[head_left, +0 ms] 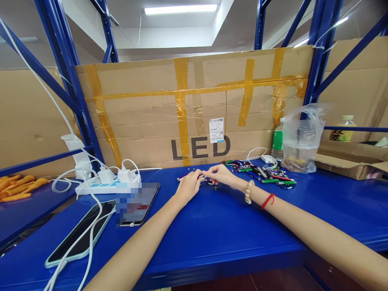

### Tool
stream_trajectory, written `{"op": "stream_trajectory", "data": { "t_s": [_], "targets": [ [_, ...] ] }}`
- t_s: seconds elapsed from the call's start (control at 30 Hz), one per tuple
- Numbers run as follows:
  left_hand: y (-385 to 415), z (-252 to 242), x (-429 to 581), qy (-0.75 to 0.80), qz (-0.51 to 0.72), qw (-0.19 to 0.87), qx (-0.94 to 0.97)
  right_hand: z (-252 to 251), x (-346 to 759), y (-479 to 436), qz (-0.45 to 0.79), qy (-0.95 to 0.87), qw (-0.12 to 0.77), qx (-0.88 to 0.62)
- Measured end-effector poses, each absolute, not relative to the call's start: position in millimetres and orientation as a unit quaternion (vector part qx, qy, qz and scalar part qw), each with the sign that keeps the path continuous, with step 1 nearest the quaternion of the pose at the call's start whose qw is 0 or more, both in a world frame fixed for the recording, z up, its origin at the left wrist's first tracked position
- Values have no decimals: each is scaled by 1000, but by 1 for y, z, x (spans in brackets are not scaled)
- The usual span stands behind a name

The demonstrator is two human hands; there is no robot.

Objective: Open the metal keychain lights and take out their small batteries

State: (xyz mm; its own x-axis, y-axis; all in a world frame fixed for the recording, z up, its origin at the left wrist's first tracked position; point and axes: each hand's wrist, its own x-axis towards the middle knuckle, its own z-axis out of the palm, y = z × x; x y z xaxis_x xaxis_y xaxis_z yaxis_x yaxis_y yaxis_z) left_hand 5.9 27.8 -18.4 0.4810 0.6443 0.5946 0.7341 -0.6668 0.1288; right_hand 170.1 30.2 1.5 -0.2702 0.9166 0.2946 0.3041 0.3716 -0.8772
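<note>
Behind the pens [266, 173], a bottle [277, 140]

Slim purplish piece [200, 176], probably a pen, is held low, mostly hidden; loose multicolored pens [266, 173] lie heaped to its right.

Left grip [189, 184] and right grip [222, 175] pinch a slim pen [200, 176] near piled pens [266, 174].
</note>
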Motion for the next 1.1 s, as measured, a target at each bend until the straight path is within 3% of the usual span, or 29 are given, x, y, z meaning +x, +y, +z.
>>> {"op": "stream_trajectory", "data": {
  "t_s": [0.57, 0.87, 1.1],
  "targets": [
    [29, -17, 9, -411, -283, 84, -863, -8, 176, 45, 234, -771, 418, -420],
    [35, -14, -1, -363, -239, 101, -895, -15, 167, 42, 254, -774, 403, -416],
    [34, -12, -1, -373, -240, 84, -892, -22, 168, 47, 163, -784, 407, -439]
  ]
}}
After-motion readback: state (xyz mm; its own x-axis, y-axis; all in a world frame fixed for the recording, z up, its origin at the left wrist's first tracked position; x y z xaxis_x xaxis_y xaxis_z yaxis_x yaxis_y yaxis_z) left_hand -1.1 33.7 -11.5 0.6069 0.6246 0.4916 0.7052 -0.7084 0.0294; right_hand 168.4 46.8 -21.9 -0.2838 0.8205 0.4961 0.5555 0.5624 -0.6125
